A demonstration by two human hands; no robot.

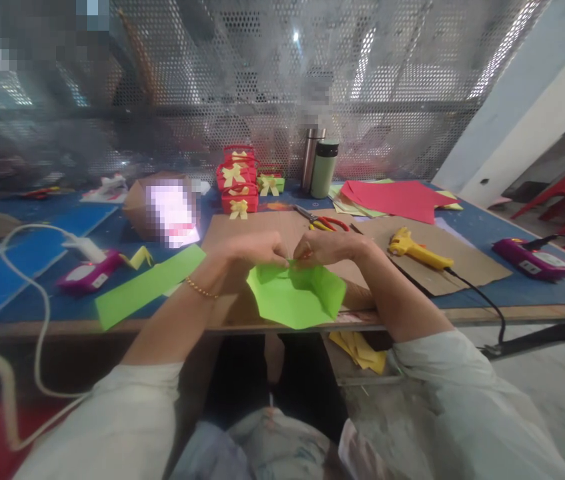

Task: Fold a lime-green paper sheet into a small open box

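Observation:
A folded green paper piece (298, 297) with raised sides lies at the table's front edge. My left hand (265, 249) pinches its far edge, fingers closed. Close beside it, my right hand (319, 248) is closed on the same far edge, the two hands nearly touching. A flat green paper strip (147, 287) lies left of my left forearm. Under the folded paper is a brown cardboard sheet (227, 310).
Yellow glue gun (422, 253) with a cord rests on cardboard at the right. Behind my hands are pliers (322, 221), small red boxes (238, 180) and a green bottle (324, 172). Purple power sockets (88, 273) stand left, red paper (395, 197) back right.

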